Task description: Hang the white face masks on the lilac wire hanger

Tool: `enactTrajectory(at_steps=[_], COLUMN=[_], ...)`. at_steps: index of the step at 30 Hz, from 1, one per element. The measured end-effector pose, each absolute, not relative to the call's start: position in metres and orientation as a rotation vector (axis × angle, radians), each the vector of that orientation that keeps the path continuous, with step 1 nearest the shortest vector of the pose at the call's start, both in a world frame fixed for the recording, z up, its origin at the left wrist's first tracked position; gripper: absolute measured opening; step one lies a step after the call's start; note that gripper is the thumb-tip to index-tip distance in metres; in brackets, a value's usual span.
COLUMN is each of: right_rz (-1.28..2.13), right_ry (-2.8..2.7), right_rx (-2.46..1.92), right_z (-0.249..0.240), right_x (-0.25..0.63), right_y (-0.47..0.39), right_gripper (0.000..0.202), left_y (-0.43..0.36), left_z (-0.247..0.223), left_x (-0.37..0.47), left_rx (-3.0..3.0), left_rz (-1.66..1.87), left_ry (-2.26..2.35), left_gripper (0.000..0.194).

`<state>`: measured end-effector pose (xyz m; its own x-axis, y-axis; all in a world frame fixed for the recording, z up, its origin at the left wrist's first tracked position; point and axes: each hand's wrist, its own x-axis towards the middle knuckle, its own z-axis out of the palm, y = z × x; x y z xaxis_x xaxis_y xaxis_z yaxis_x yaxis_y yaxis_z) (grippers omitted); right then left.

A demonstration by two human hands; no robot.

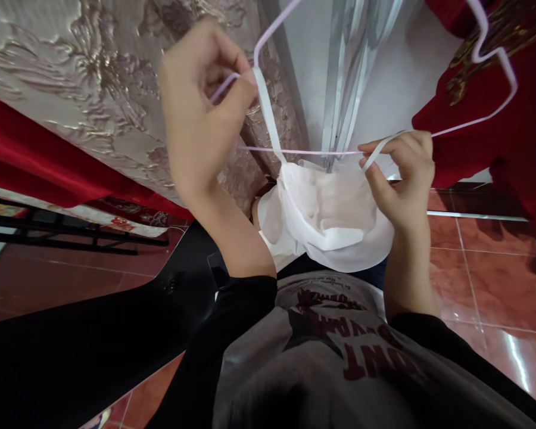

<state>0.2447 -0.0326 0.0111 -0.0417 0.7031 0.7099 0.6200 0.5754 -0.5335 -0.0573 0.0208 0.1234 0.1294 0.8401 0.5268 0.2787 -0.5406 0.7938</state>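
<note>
A thin lilac hanger (308,152) spans the space between my two hands, its lower bar running across above a white garment (330,208). My left hand (209,101) is closed around the hanger's end, with one white strap of the garment looped over the hanger beside my fingertips. My right hand (397,167) pinches the other white strap (382,149) between thumb and finger, right at the hanger's lower bar. Below the bar the garment hangs in loose folds over my lap.
Embossed beige fabric (84,77) hangs at the left, above red cloth and a black rack (116,238). A black surface (116,333) lies at lower left. Red fabric (486,113) hangs at the right, above red floor tiles (495,268).
</note>
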Motion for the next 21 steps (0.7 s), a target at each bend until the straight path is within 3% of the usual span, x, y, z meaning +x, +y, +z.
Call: enactTrajectory(at_steps=[5, 7, 10, 16, 19, 21], right_rz=[0.064, 0.041, 0.038, -0.189, -0.198, -0.129], right_ry=[-1.767, -1.776, -1.758, -1.24, -1.327, -1.444], right_rx=[-1.072, -1.056, -1.0, -0.784, -0.843, -0.882], right_z=[0.01, 0.012, 0.016, 0.013, 0.022, 0.038], right_x=[0.241, 0.237, 0.235, 0.305, 0.345, 0.352], right_y=[-0.031, -0.032, -0.034, -0.028, -0.027, -0.026], right_gripper=[0.02, 0.018, 0.021, 0.031, 0.045, 0.038], left_y=[0.018, 0.013, 0.005, -0.002, -0.003, -0.003], left_z=[0.068, 0.043, 0.022, 0.029, 0.033, 0.033], left_x=[-0.037, -0.021, 0.0, 0.005, 0.004, 0.006], left_rx=[1.076, 0.876, 0.924, 0.945, 0.914, 0.926], left_rz=[2.077, 2.048, 1.966, 1.971, 1.976, 1.967], left_ry=[1.07, 0.914, 0.783, 0.814, 0.822, 0.82], left_gripper=[0.034, 0.028, 0.037, 0.048, 0.053, 0.053])
